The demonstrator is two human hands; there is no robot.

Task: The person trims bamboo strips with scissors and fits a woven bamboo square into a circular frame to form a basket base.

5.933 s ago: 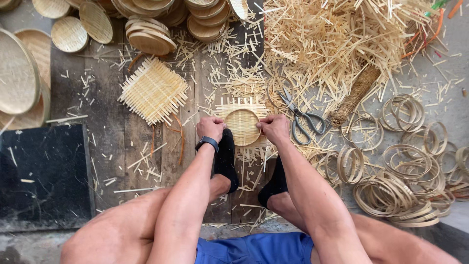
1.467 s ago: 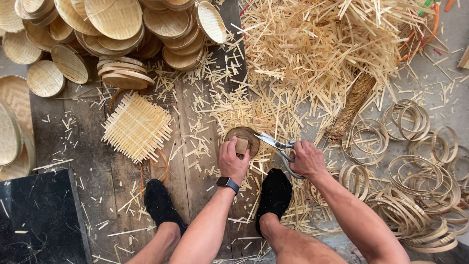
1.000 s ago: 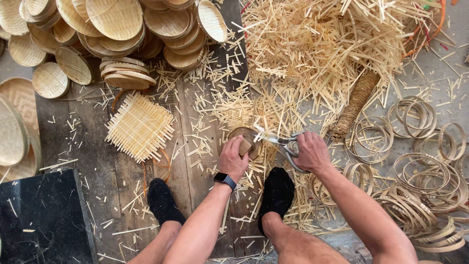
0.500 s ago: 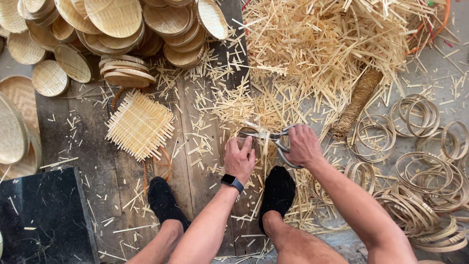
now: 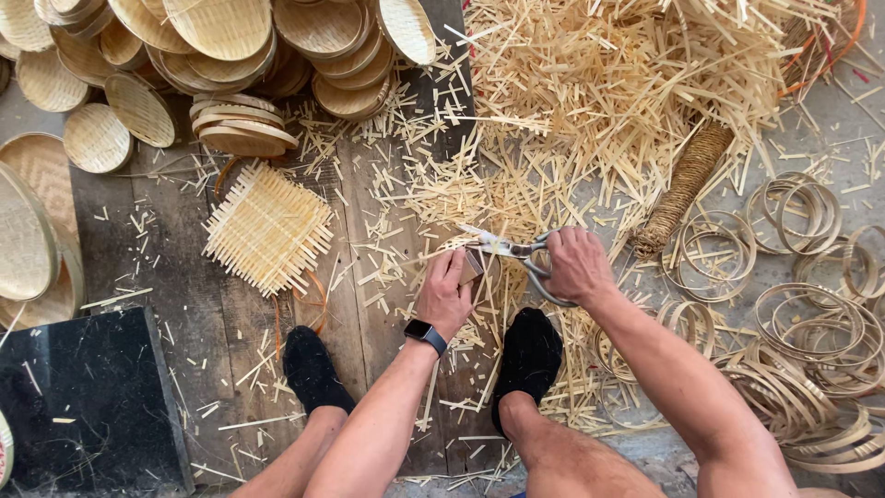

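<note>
My left hand (image 5: pixel 445 292), with a dark watch on its wrist, grips a small round woven bamboo tray (image 5: pixel 476 266) held on edge, mostly hidden behind the fingers. My right hand (image 5: pixel 574 265) is closed on the grey handles of metal scissors (image 5: pixel 509 248), whose blades point left and meet the tray's upper rim. Both hands work above the wooden boards just ahead of my feet in black socks (image 5: pixel 527 355).
A square woven bamboo mat (image 5: pixel 268 228) lies to the left. Stacks of finished round trays (image 5: pixel 241 128) fill the top left. A heap of bamboo strips (image 5: pixel 627 83), a rope-wound roll (image 5: pixel 683 185) and several bamboo rings (image 5: pixel 811 318) lie right. A black slab (image 5: pixel 88 397) sits bottom left.
Earlier both hands held the flat tray without scissors. Since then my right hand took the scissors, and my left hand tilted the tray on edge against the blades.
</note>
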